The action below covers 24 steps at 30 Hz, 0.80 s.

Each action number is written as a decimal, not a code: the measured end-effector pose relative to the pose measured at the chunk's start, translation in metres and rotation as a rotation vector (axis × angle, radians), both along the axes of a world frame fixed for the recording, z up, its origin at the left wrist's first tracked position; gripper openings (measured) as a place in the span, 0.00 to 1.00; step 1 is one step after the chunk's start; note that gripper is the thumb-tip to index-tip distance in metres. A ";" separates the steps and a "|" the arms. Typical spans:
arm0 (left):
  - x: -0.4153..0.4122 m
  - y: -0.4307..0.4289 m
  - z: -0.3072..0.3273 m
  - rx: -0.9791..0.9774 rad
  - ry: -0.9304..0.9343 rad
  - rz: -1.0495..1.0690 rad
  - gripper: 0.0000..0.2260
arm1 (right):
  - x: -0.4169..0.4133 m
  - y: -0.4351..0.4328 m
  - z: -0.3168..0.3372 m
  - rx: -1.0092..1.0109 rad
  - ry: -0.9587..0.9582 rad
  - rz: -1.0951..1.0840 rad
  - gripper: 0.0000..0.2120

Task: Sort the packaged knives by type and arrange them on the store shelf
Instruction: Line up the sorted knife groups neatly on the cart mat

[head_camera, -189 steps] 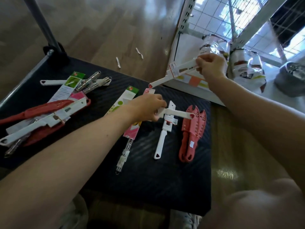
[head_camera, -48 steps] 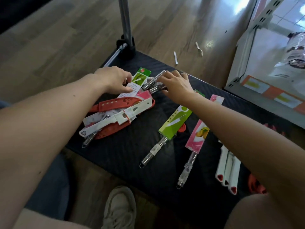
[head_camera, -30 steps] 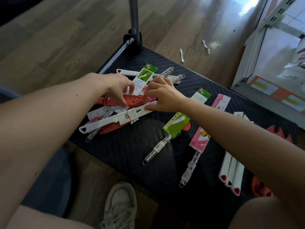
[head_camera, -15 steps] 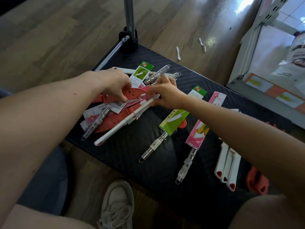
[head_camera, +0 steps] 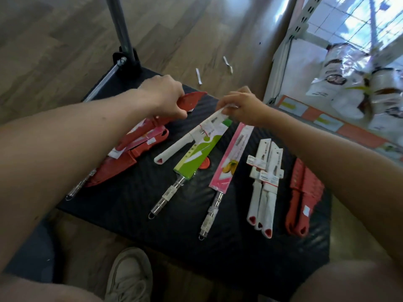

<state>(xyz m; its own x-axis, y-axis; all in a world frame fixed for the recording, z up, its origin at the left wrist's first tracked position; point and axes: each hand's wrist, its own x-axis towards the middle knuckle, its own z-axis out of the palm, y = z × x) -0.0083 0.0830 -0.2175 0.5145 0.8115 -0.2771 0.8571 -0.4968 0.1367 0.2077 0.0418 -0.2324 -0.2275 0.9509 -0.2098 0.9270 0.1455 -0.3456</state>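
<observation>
My left hand [head_camera: 165, 95] grips a red sheathed knife [head_camera: 191, 100] lifted above the black cart top [head_camera: 178, 243]. My right hand [head_camera: 242, 105] pinches the blade end of a white knife [head_camera: 187, 139], whose handle hangs down to the left. Below it lie a green-packaged knife [head_camera: 200, 152] and a pink-packaged knife [head_camera: 232, 156], side by side. Further right sit three white knives [head_camera: 263, 182] and a stack of red knives [head_camera: 303, 197]. A mixed pile of red and packaged knives [head_camera: 130, 153] lies under my left forearm.
A store shelf [head_camera: 340, 118] with price labels and bagged goods [head_camera: 353, 83] stands at the right. The cart's handle post [head_camera: 122, 31] rises at the far left corner. Paper scraps [head_camera: 198, 76] lie on the wooden floor. My shoe [head_camera: 130, 277] is below the cart edge.
Both hands have lifted out of the pile: the right raised the white knife up and rightward, the left pulled the red sheathed knife up. The view shifted, showing the sorted rows at right.
</observation>
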 end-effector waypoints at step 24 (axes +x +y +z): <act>0.141 -0.063 -0.013 -0.230 -0.289 0.149 0.18 | 0.106 -0.067 0.030 -0.594 -0.331 -0.061 0.10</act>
